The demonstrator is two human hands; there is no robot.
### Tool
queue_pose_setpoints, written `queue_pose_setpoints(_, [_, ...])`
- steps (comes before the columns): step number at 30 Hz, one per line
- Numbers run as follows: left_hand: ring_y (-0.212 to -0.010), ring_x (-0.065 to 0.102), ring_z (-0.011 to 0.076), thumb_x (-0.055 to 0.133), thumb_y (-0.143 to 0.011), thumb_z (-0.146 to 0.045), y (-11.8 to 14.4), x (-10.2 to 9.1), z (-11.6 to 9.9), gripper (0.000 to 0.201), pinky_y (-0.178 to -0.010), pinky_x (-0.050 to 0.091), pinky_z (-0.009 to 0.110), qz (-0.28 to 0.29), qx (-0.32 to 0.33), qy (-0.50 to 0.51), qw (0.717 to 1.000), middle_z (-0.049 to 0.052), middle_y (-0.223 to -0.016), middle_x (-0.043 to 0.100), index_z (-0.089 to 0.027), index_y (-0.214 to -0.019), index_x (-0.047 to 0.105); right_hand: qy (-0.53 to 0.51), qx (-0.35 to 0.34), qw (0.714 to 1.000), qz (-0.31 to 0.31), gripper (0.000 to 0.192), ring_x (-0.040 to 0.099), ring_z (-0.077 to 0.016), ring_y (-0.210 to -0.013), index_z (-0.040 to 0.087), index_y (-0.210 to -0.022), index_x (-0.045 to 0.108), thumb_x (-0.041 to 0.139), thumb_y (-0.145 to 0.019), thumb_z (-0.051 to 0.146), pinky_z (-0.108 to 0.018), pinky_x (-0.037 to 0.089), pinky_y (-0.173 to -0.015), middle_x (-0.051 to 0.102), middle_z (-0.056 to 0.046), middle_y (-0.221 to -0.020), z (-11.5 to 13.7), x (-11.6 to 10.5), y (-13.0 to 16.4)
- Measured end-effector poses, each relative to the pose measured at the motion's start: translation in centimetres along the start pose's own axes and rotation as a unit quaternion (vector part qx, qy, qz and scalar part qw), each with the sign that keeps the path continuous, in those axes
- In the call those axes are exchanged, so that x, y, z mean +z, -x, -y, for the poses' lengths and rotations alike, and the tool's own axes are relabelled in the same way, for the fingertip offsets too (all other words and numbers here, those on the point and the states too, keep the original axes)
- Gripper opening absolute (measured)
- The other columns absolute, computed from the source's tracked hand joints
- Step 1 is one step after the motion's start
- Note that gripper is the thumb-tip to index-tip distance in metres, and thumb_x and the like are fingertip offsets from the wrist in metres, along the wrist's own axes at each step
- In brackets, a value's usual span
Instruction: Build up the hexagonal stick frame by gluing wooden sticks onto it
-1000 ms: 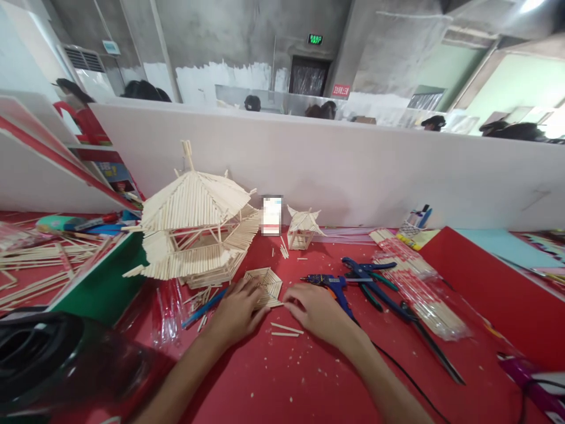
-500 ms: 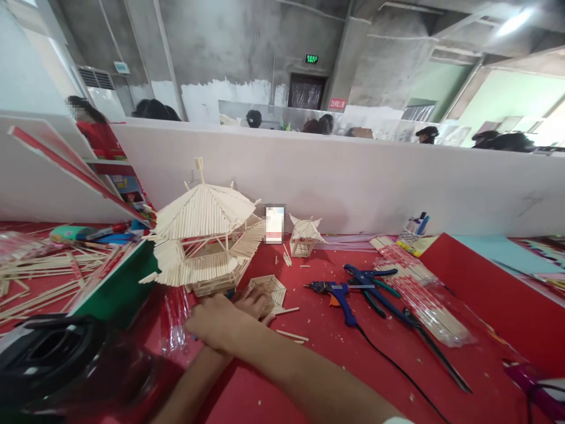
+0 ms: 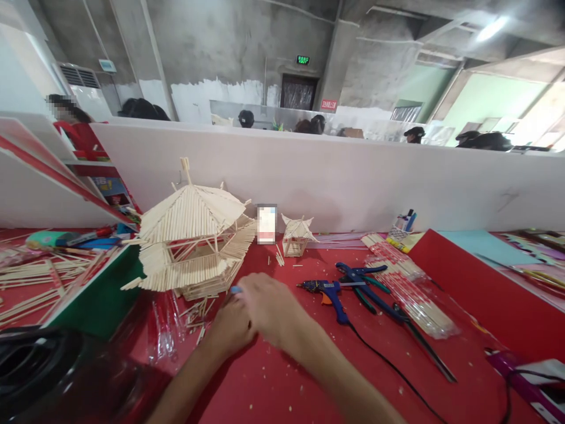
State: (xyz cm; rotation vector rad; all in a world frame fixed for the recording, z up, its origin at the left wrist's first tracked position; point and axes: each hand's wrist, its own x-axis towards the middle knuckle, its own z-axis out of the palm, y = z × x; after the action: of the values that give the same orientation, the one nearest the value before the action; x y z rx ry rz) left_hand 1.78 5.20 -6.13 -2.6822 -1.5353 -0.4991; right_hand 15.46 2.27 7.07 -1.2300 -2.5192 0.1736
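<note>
My left hand (image 3: 233,323) and my right hand (image 3: 268,309) are together over the red tabletop, in front of a large pavilion model (image 3: 194,235) built of thin wooden sticks. A small blue object (image 3: 236,289) shows at the fingers of my right hand, which is closed around it; its kind is unclear. My left hand is curled beside it, its fingertips hidden. Short stick pieces (image 3: 200,312) lie left of my hands. A smaller stick pavilion (image 3: 297,235) stands farther back. To the right lies a blue glue gun (image 3: 326,290).
Blue pliers (image 3: 359,277) and a long dark tool (image 3: 426,341) lie right of the glue gun, near bagged sticks (image 3: 397,282). A black container (image 3: 39,365) fills the near left corner. A white partition (image 3: 344,176) closes the back; people sit beyond it.
My right hand has moved from the left, where it crossed over my left arm, to the right with the blue object. My left hand has drawn nearer; the small stick frame under it is now hidden.
</note>
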Motion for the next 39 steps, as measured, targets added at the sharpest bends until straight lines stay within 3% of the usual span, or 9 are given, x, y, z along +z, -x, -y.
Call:
queue_pose_setpoints(3, [-0.123,0.054,0.0285,0.056,-0.094,-0.045,0.5,-0.7,0.0,0.036,-0.104,0.046,0.043,-0.011,0.016,0.015,1.000,0.008,-0.136,0.059,-0.026,-0.124,0.062,0.053,0.166,0.982,0.073,0.026,0.072,-0.0249,-0.079,0.020,-0.110,0.058,0.034,-0.105,0.029,-0.030,0.047,-0.066,0.074,-0.010,-0.089,-4.1,0.6,2.9])
queue_pose_setpoints(7, [-0.130,0.048,0.0312,0.050,-0.095,-0.045,1.1,-1.7,0.3,0.040,-0.106,0.043,0.047,-0.011,0.036,0.026,0.999,0.009,-0.141,0.056,-0.023,-0.126,0.060,0.102,0.252,0.953,0.132,0.026,0.074,-0.0285,-0.082,0.021,-0.115,0.058,0.037,-0.104,0.031,-0.029,0.046,-0.063,0.075,-0.014,-0.090,-8.0,1.9,5.7])
queue_pose_setpoints(17, [-0.130,0.048,0.0335,0.050,-0.095,-0.044,1.1,-1.9,0.3,0.040,-0.104,0.046,0.049,-0.002,0.038,0.022,0.999,0.010,-0.141,0.056,-0.021,-0.126,0.060,0.086,0.321,0.930,0.159,0.046,0.071,-0.0361,-0.096,0.008,-0.133,0.045,0.059,-0.093,0.026,-0.037,0.051,-0.073,0.073,-0.022,-0.099,-7.4,2.2,5.6])
queue_pose_setpoints(22, [-0.130,0.048,0.0331,0.050,-0.095,-0.043,1.1,-2.0,0.2,0.036,-0.105,0.045,0.050,-0.007,0.036,0.039,0.999,0.010,-0.139,0.057,-0.022,-0.122,0.062,0.046,0.321,0.927,0.190,0.059,0.070,-0.0337,-0.099,0.005,-0.145,0.034,0.048,-0.087,0.005,-0.034,0.049,-0.076,0.070,-0.026,-0.107,-7.3,1.8,7.4])
queue_pose_setpoints(25, [-0.130,0.049,0.0329,0.051,-0.095,-0.042,1.1,-2.2,0.0,0.035,-0.106,0.044,0.050,0.003,0.032,0.036,0.999,0.010,-0.140,0.057,-0.022,-0.121,0.062,-0.018,0.262,0.954,0.144,0.071,0.067,-0.0291,-0.105,0.014,-0.150,0.030,0.041,-0.083,-0.002,-0.033,0.047,-0.082,0.067,-0.021,-0.117,-7.9,0.8,8.3])
queue_pose_setpoints(28, [-0.130,0.049,0.0322,0.052,-0.094,-0.041,1.1,-2.3,-0.1,0.035,-0.107,0.044,0.049,-0.001,0.029,0.042,0.999,0.009,-0.140,0.056,-0.023,-0.122,0.062,-0.156,0.223,0.961,0.051,0.053,0.069,-0.0228,-0.091,0.022,-0.143,0.045,0.036,-0.092,0.009,-0.031,0.048,-0.079,0.071,-0.010,-0.100,-8.5,0.6,8.2])
queue_pose_setpoints(32, [-0.130,0.049,0.0326,0.052,-0.094,-0.042,1.1,-2.3,-0.2,0.037,-0.106,0.044,0.049,-0.002,0.028,0.044,0.999,0.009,-0.140,0.057,-0.022,-0.125,0.061,-0.422,0.215,0.880,-0.032,0.034,0.065,-0.0164,-0.061,0.018,-0.111,0.065,0.043,-0.097,0.040,-0.028,0.052,-0.061,0.068,-0.004,-0.079,-8.7,2.8,7.2])
queue_pose_setpoints(36, [-0.130,0.049,0.0341,0.051,-0.094,-0.042,1.1,-2.2,-0.2,0.039,-0.105,0.045,0.051,0.005,0.026,0.039,0.999,0.011,-0.141,0.055,-0.021,-0.126,0.060,-0.644,0.209,0.734,-0.057,0.042,0.069,-0.0183,-0.069,0.018,-0.100,0.064,0.057,-0.088,0.058,-0.030,0.055,-0.064,0.071,-0.008,-0.085,-8.2,5.9,7.0])
queue_pose_setpoints(39, [-0.129,0.049,0.0331,0.051,-0.095,-0.042,1.1,-2.1,-0.2,0.041,-0.105,0.045,0.050,-0.001,0.026,0.046,0.999,0.010,-0.141,0.056,-0.022,-0.130,0.058,-0.688,0.215,0.689,-0.080,0.046,0.069,-0.0185,-0.067,0.022,-0.100,0.058,0.070,-0.078,0.060,-0.029,0.054,-0.060,0.072,-0.007,-0.089,-8.1,7.3,7.4])
